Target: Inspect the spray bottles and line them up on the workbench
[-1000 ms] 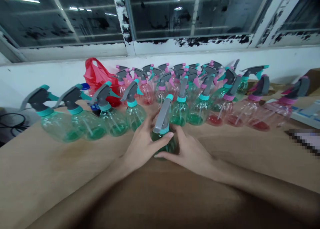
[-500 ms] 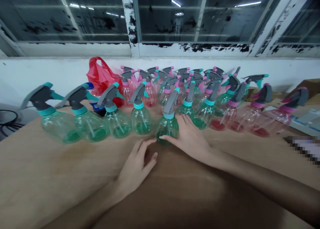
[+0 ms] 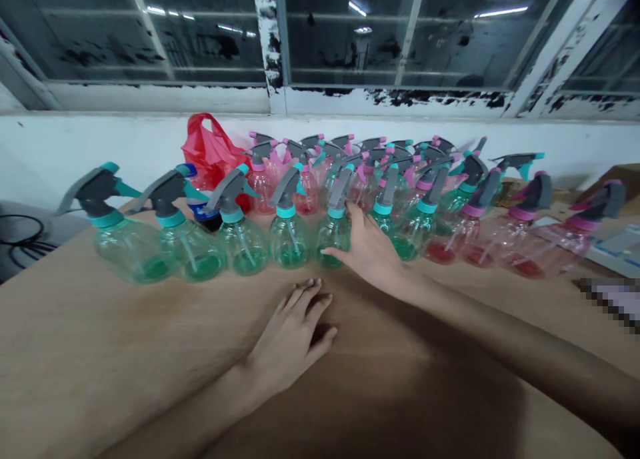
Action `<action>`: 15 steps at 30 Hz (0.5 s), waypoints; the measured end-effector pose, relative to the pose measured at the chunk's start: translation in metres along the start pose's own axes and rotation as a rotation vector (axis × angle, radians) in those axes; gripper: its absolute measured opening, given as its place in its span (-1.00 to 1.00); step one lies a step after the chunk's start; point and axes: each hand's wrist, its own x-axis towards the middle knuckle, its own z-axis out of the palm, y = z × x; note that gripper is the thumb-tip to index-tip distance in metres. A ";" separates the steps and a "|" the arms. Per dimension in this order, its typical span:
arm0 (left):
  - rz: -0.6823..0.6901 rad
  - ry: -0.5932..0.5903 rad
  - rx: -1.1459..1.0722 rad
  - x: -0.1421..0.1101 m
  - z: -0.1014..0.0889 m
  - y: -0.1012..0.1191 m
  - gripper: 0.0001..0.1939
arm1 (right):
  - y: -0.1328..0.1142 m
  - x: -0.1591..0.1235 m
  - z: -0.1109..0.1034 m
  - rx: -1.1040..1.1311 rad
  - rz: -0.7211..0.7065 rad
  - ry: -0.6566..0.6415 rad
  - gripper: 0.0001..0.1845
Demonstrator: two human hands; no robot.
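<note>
My right hand (image 3: 373, 249) is wrapped round the right side of a clear green spray bottle (image 3: 331, 235), thumb across its front. The bottle stands upright in the front row and has a grey trigger head with a turquoise collar. My left hand (image 3: 295, 329) rests low over the table in front of the row, fingers spread, holding nothing. Left of the gripped bottle stands another green spray bottle (image 3: 289, 239). To its right, partly behind my right hand, is a green spray bottle (image 3: 384, 209).
More green bottles (image 3: 135, 255) extend left, and pink spray bottles (image 3: 525, 262) stand to the right. Several others crowd behind, beside a red plastic bag (image 3: 213, 152). A pixelated flat object (image 3: 610, 302) lies on the wooden table (image 3: 190, 339) at right. Black cables (image 3: 25, 242) hang beyond its left edge.
My right hand has pushed the green spray bottle back, level with its neighbours. My left hand has drawn away from it toward me. The view has shifted slightly.
</note>
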 end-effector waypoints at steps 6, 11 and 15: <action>0.009 0.003 -0.002 -0.001 -0.001 -0.001 -0.57 | 0.001 0.005 0.006 0.017 0.020 0.024 -0.11; 0.012 0.018 -0.007 -0.001 0.000 -0.002 -0.56 | 0.004 -0.005 0.000 0.037 -0.050 0.056 -0.15; 0.016 0.020 -0.014 -0.001 0.001 -0.003 -0.56 | 0.014 -0.023 -0.023 0.089 -0.046 0.055 -0.35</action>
